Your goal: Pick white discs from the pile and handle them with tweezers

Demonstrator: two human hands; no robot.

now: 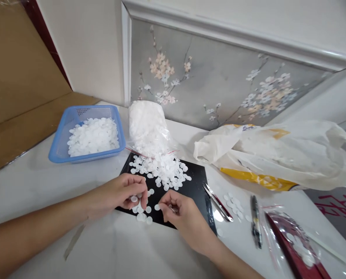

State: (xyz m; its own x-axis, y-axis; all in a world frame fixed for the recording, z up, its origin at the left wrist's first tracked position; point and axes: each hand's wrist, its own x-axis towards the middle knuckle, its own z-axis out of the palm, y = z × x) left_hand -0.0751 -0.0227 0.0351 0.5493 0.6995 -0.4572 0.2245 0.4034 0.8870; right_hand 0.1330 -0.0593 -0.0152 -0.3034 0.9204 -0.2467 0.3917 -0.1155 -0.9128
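My left hand (125,190) is curled closed over the near left part of a black sheet (194,195), with small white discs showing between its fingers. To its right, my right hand (183,213) is closed, pinching one round white disc (157,207) between thumb and fingertip; whether more sit in the palm is hard to make out. Loose discs (144,217) lie below and between the hands. A larger pile of discs (168,168) spreads over the back of the sheet, spilling from a clear plastic bag (148,122).
At the back left stands a blue basket (54,152) holding many discs. Tweezers (219,203), a few discs (233,205), a black pen (255,221) and a red packet (286,248) lie to the right. Behind them rests a white-and-yellow plastic bag (265,155). A framed flower picture (213,73) leans behind.
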